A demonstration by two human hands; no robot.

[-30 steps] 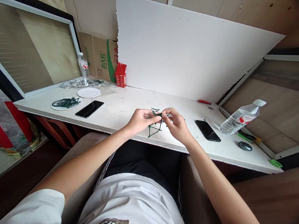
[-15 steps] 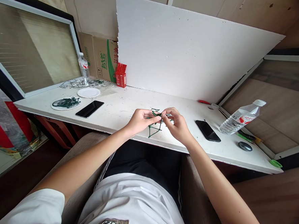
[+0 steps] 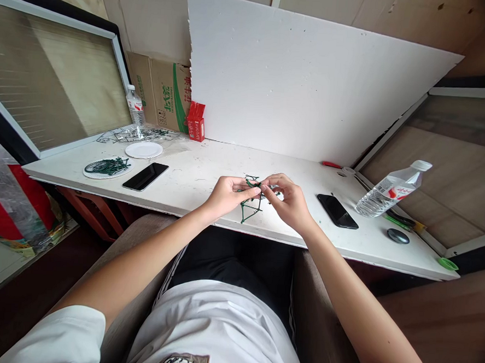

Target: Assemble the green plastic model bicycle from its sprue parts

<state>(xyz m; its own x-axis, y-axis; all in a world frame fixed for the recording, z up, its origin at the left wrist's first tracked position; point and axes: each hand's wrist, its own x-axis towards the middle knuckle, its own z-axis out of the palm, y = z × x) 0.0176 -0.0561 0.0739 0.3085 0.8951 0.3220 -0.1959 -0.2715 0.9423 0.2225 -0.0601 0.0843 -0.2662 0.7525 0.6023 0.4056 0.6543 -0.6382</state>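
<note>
Between my two hands is a dark green frame of thin sticks (image 3: 251,208), open in shape, held just above the white table near its front edge. My left hand (image 3: 228,195) pinches it from the left with thumb and fingers. From the right, the thumb and forefinger of my right hand (image 3: 286,199) close on the same frame at its upper part, and the fingertips of both hands nearly meet there. My fingers hide the exact spot being pinched. More green pieces show behind and under my right hand.
To the left, a plate of loose green sticks (image 3: 108,167), a white plate (image 3: 144,150) and a phone (image 3: 146,176) lie on the table (image 3: 197,170). On the right are another phone (image 3: 337,211), a water bottle (image 3: 394,189) and a dark mouse-like object (image 3: 398,236). A red box (image 3: 196,122) stands behind.
Hardly anything differs. Both hands stay on the green frame in the same place, with only a tiny shift of the fingers.
</note>
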